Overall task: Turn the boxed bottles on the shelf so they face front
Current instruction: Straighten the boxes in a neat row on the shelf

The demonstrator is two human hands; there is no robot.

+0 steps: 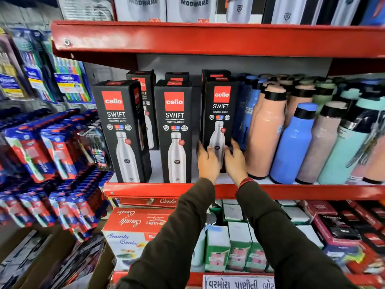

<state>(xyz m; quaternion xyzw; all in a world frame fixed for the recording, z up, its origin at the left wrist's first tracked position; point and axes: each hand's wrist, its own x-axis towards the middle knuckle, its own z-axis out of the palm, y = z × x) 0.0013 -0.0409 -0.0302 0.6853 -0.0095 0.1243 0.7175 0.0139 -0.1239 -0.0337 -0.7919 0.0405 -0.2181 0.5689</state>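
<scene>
Both hands, left hand (pixel 208 161) and right hand (pixel 235 161), clasp the right-hand box (pixel 220 113) low on the shelf (pixel 145 189), fingers apparently curled around its edges. Square its printed face with the neighbouring boxes (pixel 176 130).

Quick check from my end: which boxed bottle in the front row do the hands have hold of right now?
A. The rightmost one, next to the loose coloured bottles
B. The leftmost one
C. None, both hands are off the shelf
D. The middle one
A: the left hand and right hand clasp the lower part of the rightmost boxed bottle, beside the peach bottle.
</scene>
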